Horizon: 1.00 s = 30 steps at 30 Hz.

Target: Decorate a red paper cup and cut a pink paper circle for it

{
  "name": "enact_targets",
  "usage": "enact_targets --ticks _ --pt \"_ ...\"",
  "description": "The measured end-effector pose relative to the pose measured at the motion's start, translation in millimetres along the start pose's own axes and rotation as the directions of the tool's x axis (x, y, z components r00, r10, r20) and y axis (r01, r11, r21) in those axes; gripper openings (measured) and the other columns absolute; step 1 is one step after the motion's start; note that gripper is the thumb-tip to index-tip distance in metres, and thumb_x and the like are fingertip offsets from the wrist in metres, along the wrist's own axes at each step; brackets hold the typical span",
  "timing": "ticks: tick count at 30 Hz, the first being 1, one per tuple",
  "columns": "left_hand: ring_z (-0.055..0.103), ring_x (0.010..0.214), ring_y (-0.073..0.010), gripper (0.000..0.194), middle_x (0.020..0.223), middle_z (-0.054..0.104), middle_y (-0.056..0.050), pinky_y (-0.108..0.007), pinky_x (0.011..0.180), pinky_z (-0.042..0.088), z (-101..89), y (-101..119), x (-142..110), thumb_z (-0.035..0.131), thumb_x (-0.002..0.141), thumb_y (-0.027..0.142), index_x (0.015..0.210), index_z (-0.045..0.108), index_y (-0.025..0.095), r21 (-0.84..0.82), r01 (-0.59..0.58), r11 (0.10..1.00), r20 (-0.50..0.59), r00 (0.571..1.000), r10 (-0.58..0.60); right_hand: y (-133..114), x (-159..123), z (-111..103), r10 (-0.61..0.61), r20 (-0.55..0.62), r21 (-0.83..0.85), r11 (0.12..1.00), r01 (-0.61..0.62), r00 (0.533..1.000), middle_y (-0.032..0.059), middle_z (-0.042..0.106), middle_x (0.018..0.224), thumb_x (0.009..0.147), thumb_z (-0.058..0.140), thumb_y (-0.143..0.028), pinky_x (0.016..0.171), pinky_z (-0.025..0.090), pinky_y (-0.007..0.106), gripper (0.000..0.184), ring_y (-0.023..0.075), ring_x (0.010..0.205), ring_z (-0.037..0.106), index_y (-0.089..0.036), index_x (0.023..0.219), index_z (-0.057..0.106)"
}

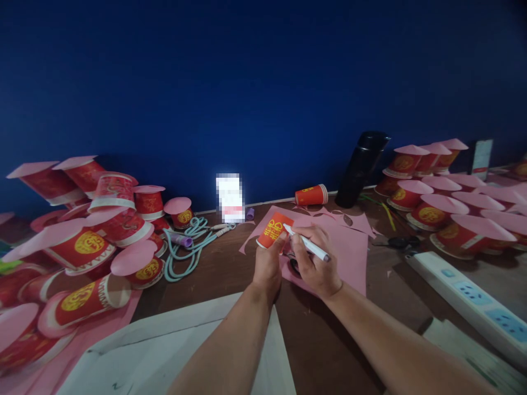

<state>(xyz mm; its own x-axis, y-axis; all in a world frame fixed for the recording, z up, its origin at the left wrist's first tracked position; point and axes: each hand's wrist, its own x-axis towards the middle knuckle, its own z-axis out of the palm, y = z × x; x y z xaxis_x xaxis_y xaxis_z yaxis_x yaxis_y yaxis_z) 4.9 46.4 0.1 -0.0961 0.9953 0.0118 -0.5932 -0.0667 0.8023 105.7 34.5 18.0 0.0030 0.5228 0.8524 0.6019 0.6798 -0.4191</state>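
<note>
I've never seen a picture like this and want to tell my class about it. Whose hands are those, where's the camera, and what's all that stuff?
There's no robot here, just a person. The camera is worn on their head, looking forward and down, so this one picture shows nearly what they see. The left hand holds a red cup. The right hand holds a white pen, its tip close to the cup; I can't tell if it touches. On the brown table are pink paper, a black flask and a power strip. More cups with pink tops crowd both sides.
</note>
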Motion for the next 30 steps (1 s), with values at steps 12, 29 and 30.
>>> enact_targets --ticks 12,29,30 --pt "0.065 0.09 -0.0198 0.032 0.099 0.07 -0.007 -0.035 0.09 0.043 0.4 1 0 0.074 0.07 0.029 0.098 0.069 0.016 -0.007 0.008 1.0 -0.017 1.0 -0.008 4 -1 0 0.02 -0.004 -0.005 1.0 -0.02 1.0 0.0059 0.067 0.094 0.087 0.053 -0.016 0.087 0.046 0.042 0.021 0.0202 0.088 0.063 -0.023 0.106 0.058" --pt "0.064 0.079 -0.0189 0.031 0.088 0.072 -0.008 -0.031 0.078 0.047 12.8 17 -9 0.075 0.064 0.03 0.089 0.07 0.012 0.226 0.053 0.973 -0.137 0.99 -0.022 3 2 -1 0.063 -0.053 0.027 0.998 -0.062 0.997 0.0069 0.065 0.094 0.089 0.052 -0.018 0.083 0.049 0.041 0.018 0.02 0.089 0.061 -0.02 0.105 0.059" --pt "0.064 0.079 -0.0187 0.03 0.087 0.072 -0.007 -0.031 0.079 0.047 13.0 18 -10 0.075 0.064 0.03 0.088 0.07 0.012 0.229 0.041 0.973 -0.137 0.99 -0.009 3 2 -1 0.085 -0.067 0.039 0.996 -0.083 0.994 0.0072 0.065 0.095 0.089 0.051 -0.018 0.083 0.05 0.04 0.018 0.0201 0.089 0.061 -0.02 0.106 0.059"
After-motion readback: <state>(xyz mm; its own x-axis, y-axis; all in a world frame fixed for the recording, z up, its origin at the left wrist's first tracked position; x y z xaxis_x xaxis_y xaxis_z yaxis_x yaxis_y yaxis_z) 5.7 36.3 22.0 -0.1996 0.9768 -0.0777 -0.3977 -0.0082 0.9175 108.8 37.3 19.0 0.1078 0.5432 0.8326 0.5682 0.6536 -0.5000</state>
